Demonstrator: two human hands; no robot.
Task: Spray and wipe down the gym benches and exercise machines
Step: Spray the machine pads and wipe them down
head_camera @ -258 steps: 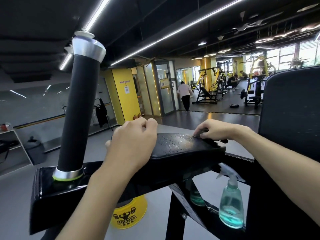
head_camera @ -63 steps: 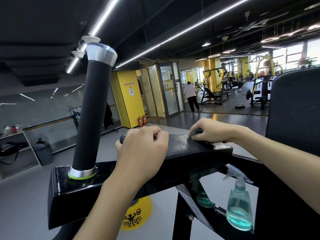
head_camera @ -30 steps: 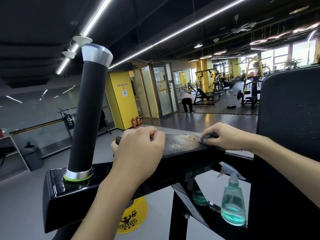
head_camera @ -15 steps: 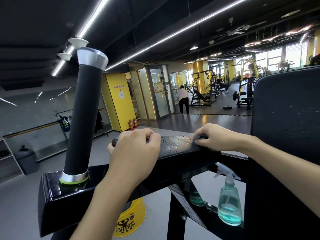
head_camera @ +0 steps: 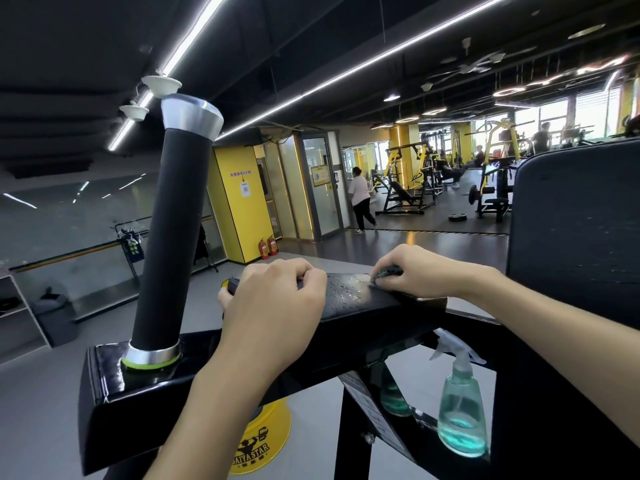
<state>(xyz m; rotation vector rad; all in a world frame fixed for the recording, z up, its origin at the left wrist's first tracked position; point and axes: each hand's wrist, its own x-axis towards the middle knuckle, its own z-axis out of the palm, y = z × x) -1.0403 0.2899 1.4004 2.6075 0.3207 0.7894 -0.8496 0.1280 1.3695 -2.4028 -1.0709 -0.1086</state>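
A black arm pad [head_camera: 349, 299] of the exercise machine lies in front of me, its top dotted with spray droplets. My left hand [head_camera: 273, 306] curls over the pad's left end and grips it. My right hand [head_camera: 412, 275] holds a small dark cloth [head_camera: 388, 273] bunched under its fingers and presses it on the pad's right part. A clear spray bottle [head_camera: 460, 417] with blue-green liquid stands on the machine's frame below the right arm.
An upright black padded roller [head_camera: 173, 233] with silver caps rises from the black frame [head_camera: 114, 403] at left. A tall black back pad [head_camera: 575, 230] fills the right. A yellow floor cone [head_camera: 263, 441] stands below. A person [head_camera: 360, 199] walks far off among yellow machines.
My right hand with the cloth has slid a little left and right over the wet pad. My left hand has kept its grip on the pad's end. The distant person has walked on.
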